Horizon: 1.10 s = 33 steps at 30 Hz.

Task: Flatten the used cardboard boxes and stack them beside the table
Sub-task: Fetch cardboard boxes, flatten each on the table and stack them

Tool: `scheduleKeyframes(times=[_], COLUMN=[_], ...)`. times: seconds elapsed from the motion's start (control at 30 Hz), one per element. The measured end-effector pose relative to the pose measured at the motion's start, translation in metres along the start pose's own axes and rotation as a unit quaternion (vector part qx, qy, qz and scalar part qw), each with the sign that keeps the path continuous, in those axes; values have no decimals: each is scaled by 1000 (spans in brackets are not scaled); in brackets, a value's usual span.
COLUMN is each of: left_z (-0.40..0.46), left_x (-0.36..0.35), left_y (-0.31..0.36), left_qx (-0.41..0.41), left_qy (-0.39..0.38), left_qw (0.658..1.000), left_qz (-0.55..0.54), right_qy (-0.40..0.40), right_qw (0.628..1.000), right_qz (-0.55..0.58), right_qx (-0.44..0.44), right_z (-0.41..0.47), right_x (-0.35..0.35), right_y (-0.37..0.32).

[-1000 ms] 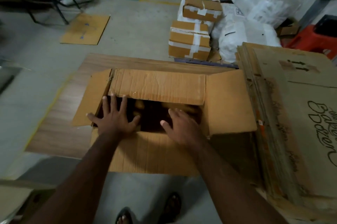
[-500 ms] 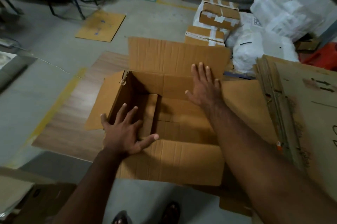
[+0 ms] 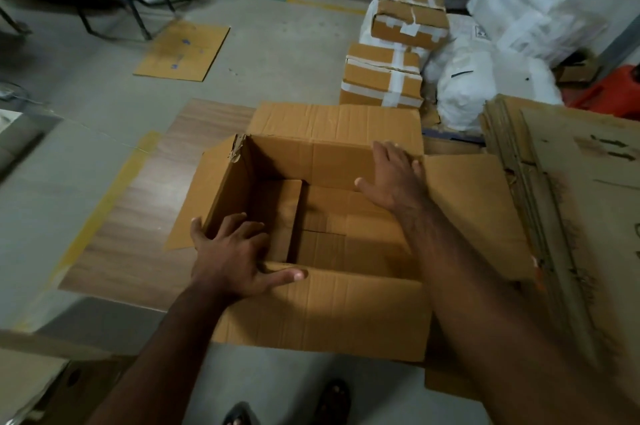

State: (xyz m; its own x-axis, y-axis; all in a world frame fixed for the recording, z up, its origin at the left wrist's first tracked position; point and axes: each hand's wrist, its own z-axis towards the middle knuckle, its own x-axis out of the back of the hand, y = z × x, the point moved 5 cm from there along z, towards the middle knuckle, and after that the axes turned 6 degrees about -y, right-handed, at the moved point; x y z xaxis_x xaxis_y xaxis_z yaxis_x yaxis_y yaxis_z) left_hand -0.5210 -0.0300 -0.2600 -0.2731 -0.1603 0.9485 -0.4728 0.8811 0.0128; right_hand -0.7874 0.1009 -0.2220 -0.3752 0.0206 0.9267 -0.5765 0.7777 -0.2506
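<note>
Head view: both hands [image 3: 232, 251] [image 3: 394, 179] spread on corrugated rectangular box [image 3: 325, 314].

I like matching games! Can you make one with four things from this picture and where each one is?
Things:
1. open cardboard box
2. left hand
3. taped boxes
4. flattened cardboard stack

Places:
A. on the floor beyond the table, beside white sacks
B. on the wooden table, flaps spread out
C. on the box's near left corner
D. at the right edge of the view

Pairs: 1-B, 2-C, 3-A, 4-D
</note>
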Motion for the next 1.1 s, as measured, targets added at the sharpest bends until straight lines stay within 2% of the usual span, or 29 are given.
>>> scheduleKeyframes(times=[0.17, 0.23, 0.3, 0.37, 0.43, 0.53, 0.67, 0.8, 0.97, 1.1], left_z=[-12, -22, -34, -43, -47, -48, -54, -52, -24, 14], left_x=[10, 11, 8, 4, 1, 3, 29, 71, 106, 114], left_y=[-2, -4, -7, -11, -14, -9, -15, -33, -28, -24], left_qx=[-63, -94, -114, -118, -111, -106, -153, -193, -166, -68], left_qy=[4, -13, -19, 17, 53, 90, 120, 145, 147, 166], left_qw=[998, 995, 993, 993, 992, 989, 980, 968, 974, 982], left_qz=[-15, -5, 5, -14, -36, -43, -50, -63, -37, -60], right_qy=[-12, -56, -85, -58, -10, 19, 49, 87, 102, 154], right_qw=[992, 989, 992, 998, 1000, 999, 998, 996, 995, 987], right_qz=[121, 113, 56, -2, -23, -43, -33, -2, 2, -43], right_qx=[38, 71, 73, 36, 9, -6, -35, -6, 3, -21], right_z=[-113, -151, -176, -186, -186, -183, -193, -202, -170, -125], right_x=[-24, -46, -71, -86, -89, -79, -43, -3, 32, 48], right_y=[-13, -22, -27, -25, -26, -34, -38, -39, -39, -29])
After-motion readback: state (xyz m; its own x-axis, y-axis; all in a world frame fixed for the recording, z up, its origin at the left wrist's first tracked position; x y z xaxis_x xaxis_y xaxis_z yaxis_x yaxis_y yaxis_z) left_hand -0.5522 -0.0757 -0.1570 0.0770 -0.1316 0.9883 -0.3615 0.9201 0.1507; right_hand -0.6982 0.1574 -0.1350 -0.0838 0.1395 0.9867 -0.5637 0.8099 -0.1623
